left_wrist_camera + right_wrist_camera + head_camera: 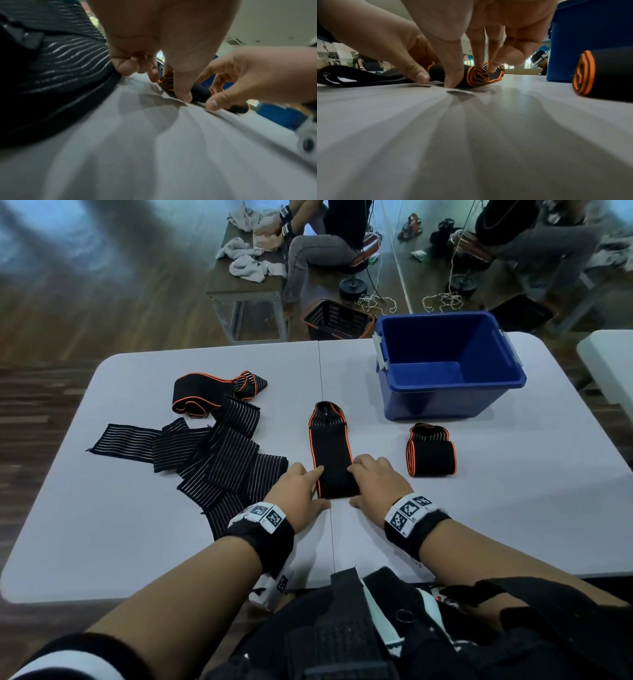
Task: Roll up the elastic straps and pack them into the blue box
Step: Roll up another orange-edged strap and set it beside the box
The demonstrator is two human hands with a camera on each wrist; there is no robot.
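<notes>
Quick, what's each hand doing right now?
Left hand: fingers curled, pinching the near rolled end of the middle strap.
Right hand: pinching that same roll.

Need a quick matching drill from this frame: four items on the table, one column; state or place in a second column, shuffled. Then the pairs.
Items
1. blue box
2. strap between the hands
3. rolled strap
4. striped strap

States
A. lies loose and unrolled, on the left side of the table
B. empty, at the far right of the table
C. near end being rolled by the left hand and right hand
D. already rolled, lying on the table in front of the box

Pairs: 1-B, 2-C, 3-D, 4-A
</notes>
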